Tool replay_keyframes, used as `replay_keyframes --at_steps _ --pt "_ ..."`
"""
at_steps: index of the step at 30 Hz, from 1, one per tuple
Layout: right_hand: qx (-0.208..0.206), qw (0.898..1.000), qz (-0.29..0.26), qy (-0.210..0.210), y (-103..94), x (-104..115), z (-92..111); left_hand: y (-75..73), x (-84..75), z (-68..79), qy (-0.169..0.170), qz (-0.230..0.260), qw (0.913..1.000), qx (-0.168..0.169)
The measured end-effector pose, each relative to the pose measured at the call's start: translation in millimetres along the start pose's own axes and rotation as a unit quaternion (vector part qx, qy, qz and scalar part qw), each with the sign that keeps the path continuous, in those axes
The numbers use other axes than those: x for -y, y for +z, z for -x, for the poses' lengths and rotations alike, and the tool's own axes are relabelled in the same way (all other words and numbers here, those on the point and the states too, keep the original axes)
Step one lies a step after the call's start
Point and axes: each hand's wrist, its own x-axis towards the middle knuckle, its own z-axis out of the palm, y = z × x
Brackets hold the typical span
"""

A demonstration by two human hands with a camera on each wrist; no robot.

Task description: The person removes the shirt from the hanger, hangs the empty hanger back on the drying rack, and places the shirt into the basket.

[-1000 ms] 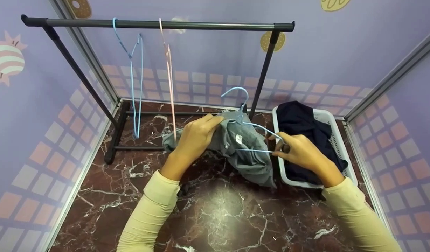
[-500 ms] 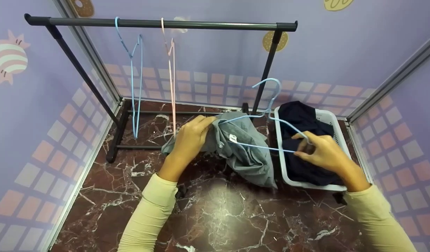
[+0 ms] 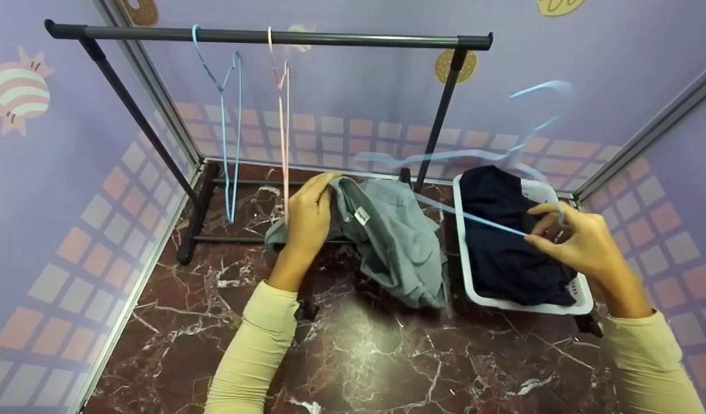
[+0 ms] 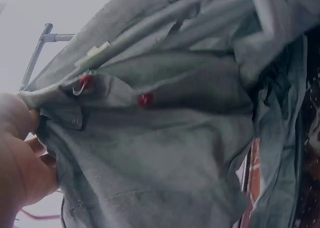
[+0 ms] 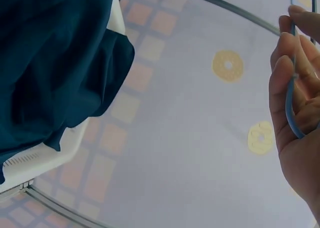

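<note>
A grey-green shirt (image 3: pixel 396 241) with a white label at its collar droops from my left hand (image 3: pixel 307 215), whose fingers pinch the collar edge. Up close in the left wrist view, the shirt (image 4: pixel 150 148) shows buttons along its front. On the right, my right hand (image 3: pixel 583 238) grips one end of a light blue hanger (image 3: pixel 468 218). Its hook points up and is blurred, and the whole hanger is apart from the shirt. In the right wrist view, the fingers of my right hand (image 5: pixel 300 88) curl round the hanger's blue wire (image 5: pixel 290 108).
A black clothes rack (image 3: pixel 330 38) stands behind. From its bar hang a blue hanger (image 3: pixel 223 144) and a pink hanger (image 3: pixel 284 138). A white basket (image 3: pixel 474 296) with dark navy clothing (image 3: pixel 497 241) stands at the right, below my right hand. Patterned walls enclose the marbled surface.
My right hand has moved right and slightly up, drawing the blue hanger out of the shirt's neck. My left hand keeps hold of the collar and has shifted slightly left.
</note>
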Motion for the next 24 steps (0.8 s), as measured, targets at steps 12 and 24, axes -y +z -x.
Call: replay_keyframes --at_steps 12,24 --pt "0.003 0.999 0.022 0.025 14.5 0.3 -1.6 67.5 -19.8 47.3 -0.056 0.082 0.9904 0.096" --pt "0.025 0.999 0.005 0.039 37.0 -0.5 4.3 136.6 -12.8 116.4 -0.003 0.026 0.9769 0.212"
